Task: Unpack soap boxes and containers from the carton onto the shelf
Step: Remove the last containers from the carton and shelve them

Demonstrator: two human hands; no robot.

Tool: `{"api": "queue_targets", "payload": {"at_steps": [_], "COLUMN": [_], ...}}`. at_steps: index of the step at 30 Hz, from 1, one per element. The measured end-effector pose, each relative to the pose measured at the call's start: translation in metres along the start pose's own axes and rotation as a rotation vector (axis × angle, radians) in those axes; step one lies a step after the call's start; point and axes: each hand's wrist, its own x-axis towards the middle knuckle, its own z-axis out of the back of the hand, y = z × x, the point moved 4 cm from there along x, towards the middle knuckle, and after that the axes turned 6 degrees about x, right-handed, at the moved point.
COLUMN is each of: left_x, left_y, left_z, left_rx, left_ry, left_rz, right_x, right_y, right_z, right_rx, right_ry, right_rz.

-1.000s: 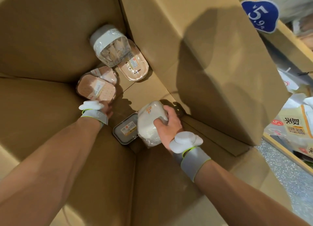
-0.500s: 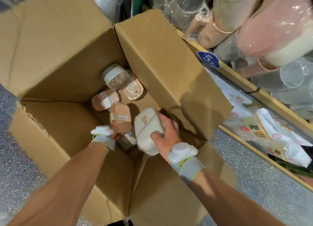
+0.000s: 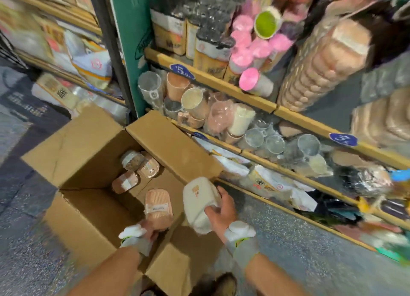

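A blue price tag [image 3: 182,72] on the edge of the upper shelf [image 3: 224,84] reads "5.9". A second blue price tag [image 3: 343,139], on the shelf edge further right, shows a "5", the rest blurred. The white label on the pink soap box [image 3: 158,207] and the small orange mark on the white soap box [image 3: 199,198] are too blurred to read.

A brown carton [image 3: 84,153], a ribbed pink soap box [image 3: 158,205] and a white soap box [image 3: 198,203] are seen; pink lids [image 3: 248,79] at upper right.
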Motion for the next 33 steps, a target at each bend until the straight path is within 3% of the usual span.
{"api": "queue_targets", "payload": {"at_steps": [7,10,16,22,29,33], "left_x": [-0.139,-0.196,-0.268,-0.307,-0.394,-0.424], "left_y": [0.012,0.013,0.007,-0.013,-0.041,-0.057], "left_z": [-0.068,-0.096,-0.132,-0.17,-0.201,-0.219], "left_rx": [-0.219,-0.166,-0.136,-0.127,-0.006,0.035], "left_ry": [0.084,0.178,0.073,0.142,0.178,0.217], "left_rz": [-0.07,-0.101,-0.121,-0.248,-0.451,-0.449], "right_x": [-0.071,-0.102,-0.16,-0.204,-0.231,-0.227], "right_y": [0.007,0.019,0.025,0.044,0.059,0.058], "right_z": [0.118,0.16,0.233,0.302,0.345,0.362], "right_rx": [0.182,0.172,0.149,0.216,0.479,0.689], "right_ry": [-0.133,-0.136,-0.139,-0.165,-0.254,-0.255], "right_rz": [-0.017,-0.002,0.034,0.122,0.157,0.206]}}
